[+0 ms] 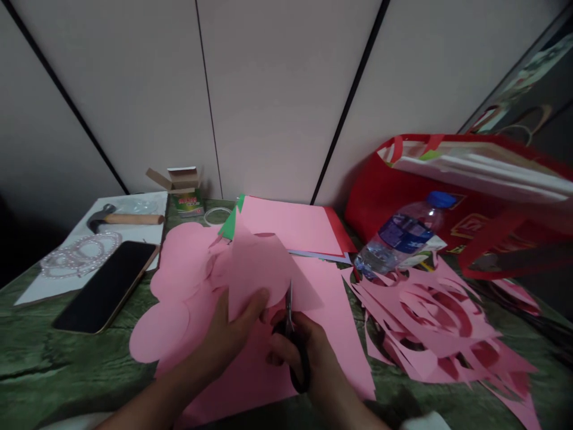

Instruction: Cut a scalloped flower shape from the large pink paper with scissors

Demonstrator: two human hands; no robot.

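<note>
Left hand (233, 325) pinching pink paper (264, 263), scissors (289, 316) at its edge in right hand (320, 347).
Left of scissors: box (188, 204), red print on green, too blurred to read; left thumb and fingers closed on paper, which sits at the blades. Paper likely light, thin, easily creased; grip near the cut. Right fingers curled through scissor handles; probably stiff, hold by loops. Right of scissors: bottle (398, 234), blue label, then bag (376, 194), gold print, both unreadable.
</note>
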